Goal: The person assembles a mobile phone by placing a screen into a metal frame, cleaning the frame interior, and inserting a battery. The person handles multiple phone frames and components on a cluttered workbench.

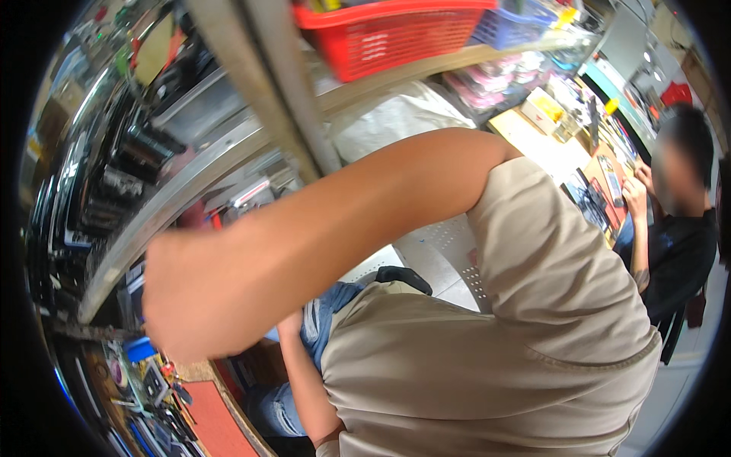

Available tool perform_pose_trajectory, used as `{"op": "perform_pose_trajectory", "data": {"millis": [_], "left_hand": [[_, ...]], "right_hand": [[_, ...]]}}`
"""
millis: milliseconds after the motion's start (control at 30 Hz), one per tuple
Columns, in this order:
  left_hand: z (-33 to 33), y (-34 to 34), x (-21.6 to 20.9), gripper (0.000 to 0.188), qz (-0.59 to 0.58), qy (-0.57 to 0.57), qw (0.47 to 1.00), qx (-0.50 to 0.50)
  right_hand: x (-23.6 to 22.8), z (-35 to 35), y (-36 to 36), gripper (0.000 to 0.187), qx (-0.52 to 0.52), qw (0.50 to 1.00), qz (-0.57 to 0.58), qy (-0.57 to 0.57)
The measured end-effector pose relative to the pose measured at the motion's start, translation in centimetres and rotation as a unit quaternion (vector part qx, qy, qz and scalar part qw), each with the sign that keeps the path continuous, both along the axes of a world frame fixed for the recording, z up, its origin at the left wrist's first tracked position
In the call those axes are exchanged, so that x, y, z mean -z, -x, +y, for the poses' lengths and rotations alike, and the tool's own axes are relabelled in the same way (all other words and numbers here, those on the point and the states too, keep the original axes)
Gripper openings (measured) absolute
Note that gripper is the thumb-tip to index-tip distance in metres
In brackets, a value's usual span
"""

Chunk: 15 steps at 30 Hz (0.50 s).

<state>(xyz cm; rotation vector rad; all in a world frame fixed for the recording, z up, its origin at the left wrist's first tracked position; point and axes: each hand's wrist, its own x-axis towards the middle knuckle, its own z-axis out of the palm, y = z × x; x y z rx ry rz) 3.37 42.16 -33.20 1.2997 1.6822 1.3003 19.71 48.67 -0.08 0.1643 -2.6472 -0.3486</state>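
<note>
My right arm crosses the middle of the picture from the beige sleeve, bent, toward the left. My right hand [194,297] is large, close and smeared by motion. Its fingers are turned away and do not show, so any object in it is hidden. Below that forearm, my left hand [290,325] lies by the blue jeans [324,308] at my lap, mostly covered, with its fingers out of sight. Nearest my right hand is a workbench with a red mat [217,415], crowded with hand tools [164,388].
A metal shelf post [266,84] stands close ahead. A red plastic basket [403,34] and a blue basket [514,27] sit on a shelf. Dark devices [129,160] are stacked at left. At right, a person in black [681,255] works at another cluttered bench.
</note>
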Motion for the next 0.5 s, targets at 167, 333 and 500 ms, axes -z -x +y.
{"op": "perform_pose_trajectory", "data": {"millis": [167,333,500], "left_hand": [[-0.1,-1.0,1.0,0.017,-0.023,-0.029,0.998,0.050],[0.2,-0.3,0.1,0.016,-0.032,-0.048,0.998,0.018],[0.8,-0.2,0.5,0.017,-0.016,-0.018,1.000,0.003]], "right_hand": [[0.6,3.0,-15.8,0.033,0.202,0.965,-0.015,0.164],[8.2,3.7,-27.1,0.055,0.599,0.740,0.220,0.215],[19.7,6.8,-32.1,0.096,0.717,0.582,0.129,0.360]]}}
